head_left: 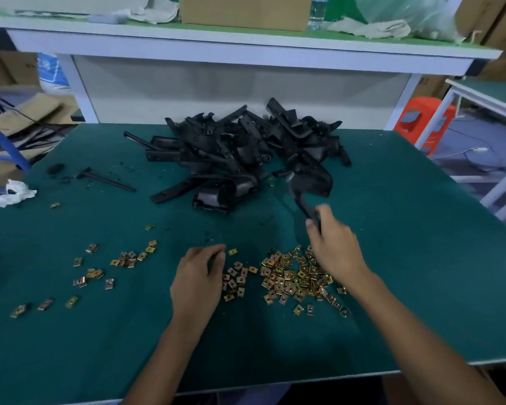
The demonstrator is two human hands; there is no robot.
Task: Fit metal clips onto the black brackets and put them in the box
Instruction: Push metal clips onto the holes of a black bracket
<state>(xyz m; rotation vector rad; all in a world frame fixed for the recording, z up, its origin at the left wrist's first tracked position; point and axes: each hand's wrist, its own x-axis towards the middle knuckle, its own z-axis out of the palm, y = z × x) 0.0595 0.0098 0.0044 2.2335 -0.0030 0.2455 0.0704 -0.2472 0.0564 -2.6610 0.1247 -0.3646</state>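
Curling the fingers (326,213) of the right hand (333,249) round a blurred black bracket (300,197), holding it just in front of the bracket pile (240,147) on the green table (421,244). Hovering the left hand (197,276), fingers bent, at the edge of the metal clips (292,279); being unable to tell whether pinching one.

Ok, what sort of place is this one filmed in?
Probably a small factory assembly bench: a green-matted worktable with a heap of black plastic brackets, scattered brass-coloured metal clips, and a brown cardboard carton on the white shelf above.
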